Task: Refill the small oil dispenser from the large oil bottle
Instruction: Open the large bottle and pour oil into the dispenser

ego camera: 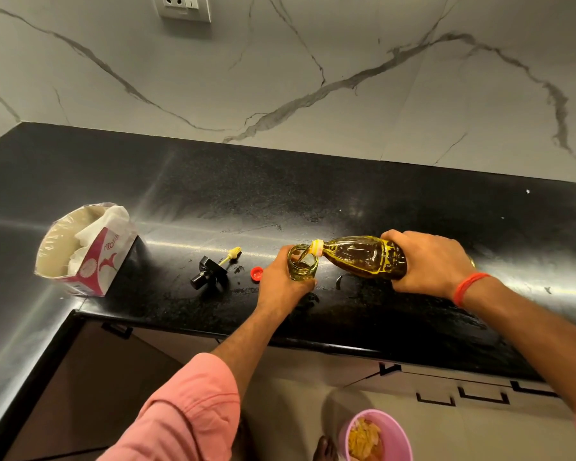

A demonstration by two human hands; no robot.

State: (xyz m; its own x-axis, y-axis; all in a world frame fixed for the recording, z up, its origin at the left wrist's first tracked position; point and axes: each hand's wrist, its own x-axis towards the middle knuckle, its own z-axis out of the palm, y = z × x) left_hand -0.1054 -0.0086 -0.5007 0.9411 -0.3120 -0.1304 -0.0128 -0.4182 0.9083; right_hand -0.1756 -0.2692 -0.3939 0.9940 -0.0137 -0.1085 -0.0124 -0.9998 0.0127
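Two hands are engaged mid-pour: your left hand (281,281) grips the small oil dispenser (302,263) upright on the worktop (379,207), your right hand (428,262) wraps the tilted large oil bottle (363,256); filling and recapping remain.

Bottle (363,257) right of dispenser (302,263) (touching)

1. The left hand (281,281) reaches forward from a rolled pink sleeve, its fingers and thumb curled in a grip, forearm bare.
2. The right hand (428,262) is knuckles-up, fingers wrapped in a grip, with a red thread band around the wrist and the forearm stretched out.
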